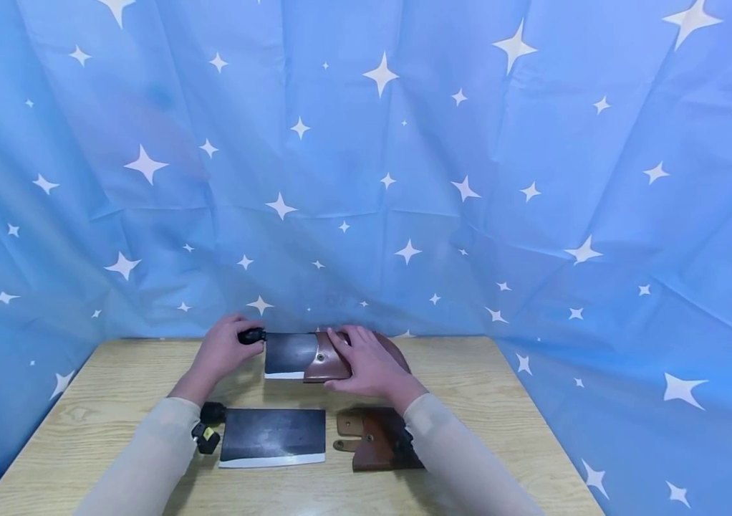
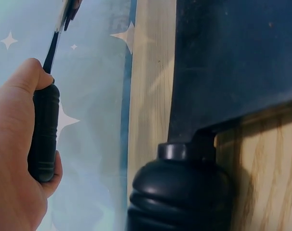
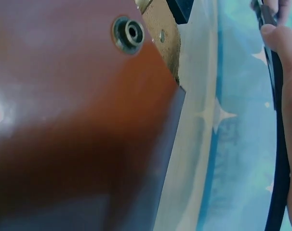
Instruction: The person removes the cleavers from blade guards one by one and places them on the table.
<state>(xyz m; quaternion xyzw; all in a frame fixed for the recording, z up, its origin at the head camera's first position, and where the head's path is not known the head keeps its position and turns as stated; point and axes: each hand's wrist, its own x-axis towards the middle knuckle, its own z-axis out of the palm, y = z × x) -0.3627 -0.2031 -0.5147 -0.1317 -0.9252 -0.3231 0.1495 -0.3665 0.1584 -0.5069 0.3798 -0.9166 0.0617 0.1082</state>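
My left hand (image 1: 227, 347) grips the black handle (image 1: 251, 336) of a cleaver at the table's far side. The dark blade (image 1: 290, 352) with its pale edge is partly covered by a brown leather sheath (image 1: 327, 367). My right hand (image 1: 369, 362) holds that sheath, its fingers over the top side. In the left wrist view the thumb lies along the ridged handle (image 2: 46, 130). At the right wrist view's edge, the right hand (image 3: 290, 86) pinches the sheath, seen edge-on.
A second cleaver (image 1: 273, 436) lies nearer on the wooden table (image 1: 469, 444), its black handle partly behind the left wrist's camera. Right of it lies a second brown sheath (image 1: 372, 451) with snap straps, partly hidden by the right forearm. A blue star-patterned curtain (image 1: 353, 165) hangs behind.
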